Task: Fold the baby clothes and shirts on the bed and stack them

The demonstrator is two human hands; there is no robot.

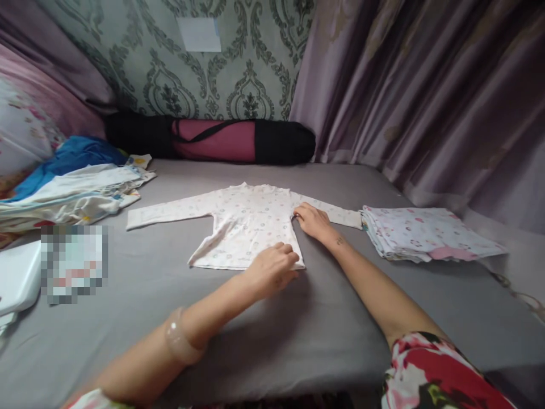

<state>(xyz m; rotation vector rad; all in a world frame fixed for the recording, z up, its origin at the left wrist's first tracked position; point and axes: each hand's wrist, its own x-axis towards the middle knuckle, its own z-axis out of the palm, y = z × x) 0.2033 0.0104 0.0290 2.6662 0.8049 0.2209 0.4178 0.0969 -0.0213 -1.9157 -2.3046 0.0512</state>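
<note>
A white long-sleeved child's shirt [251, 218] with a small pastel print lies spread out, sleeves stretched to both sides and hem toward me. My right hand [314, 220] pinches its right side just below the armpit, partly covering the sleeve there. Over the lower right part near the hem is my left hand [275, 268], its fingers bent and a gap showing between them and the thumb. Whether its fingertips touch the cloth I cannot tell. The lower left corner of the shirt flares outward.
Folded printed clothes [426, 233] are stacked at the right, touching the sleeve's cuff. Blue and white clothes [80, 176] lie heaped at left. A white object [19, 275] and a blurred-out item [76, 264] sit nearer. A black and maroon long bag [213, 139] lies along the wall.
</note>
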